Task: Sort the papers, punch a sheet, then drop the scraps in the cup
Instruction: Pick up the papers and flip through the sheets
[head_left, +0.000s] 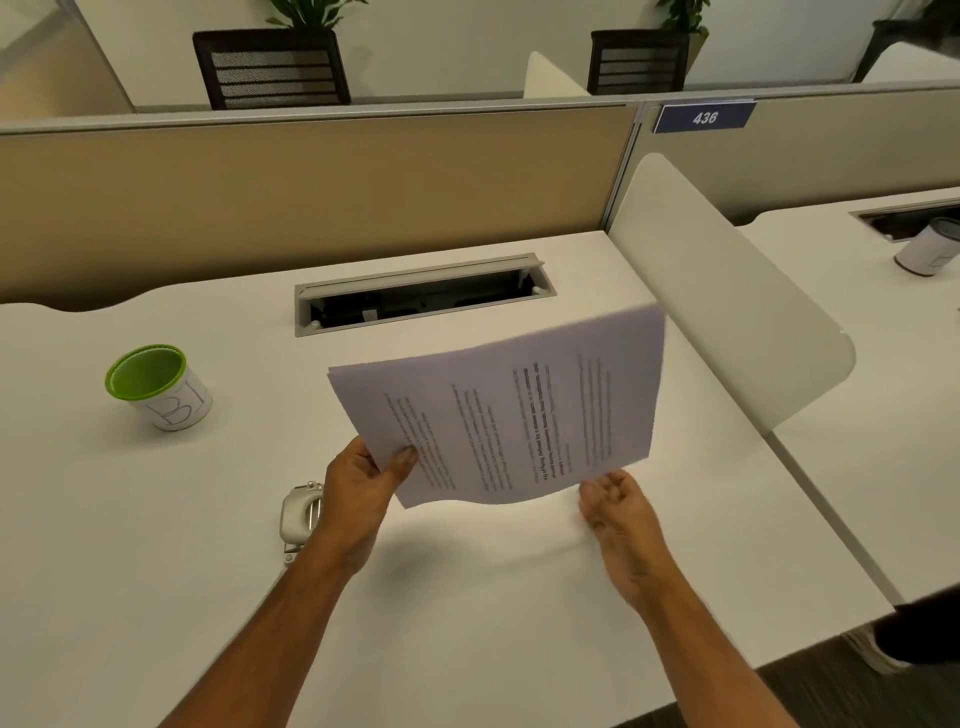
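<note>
White paper cup with green rim (156, 387): far left on the white worktop (156, 545). Grey metal hole punch (298, 517): near, partly behind left wrist. Left hand (363, 486): pinching the printed white sheets (511, 410), raised mid-worktop. Right hand (618, 512): released, beneath their near edge. Step: sorting; next, separate sheets.

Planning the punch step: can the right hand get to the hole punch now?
Probably not directly: the hole punch sits behind the left hand, which grips the papers. The open right hand would have to cross over.

Cable tray (423, 296), divider (727, 312), sign (704, 118)
</note>
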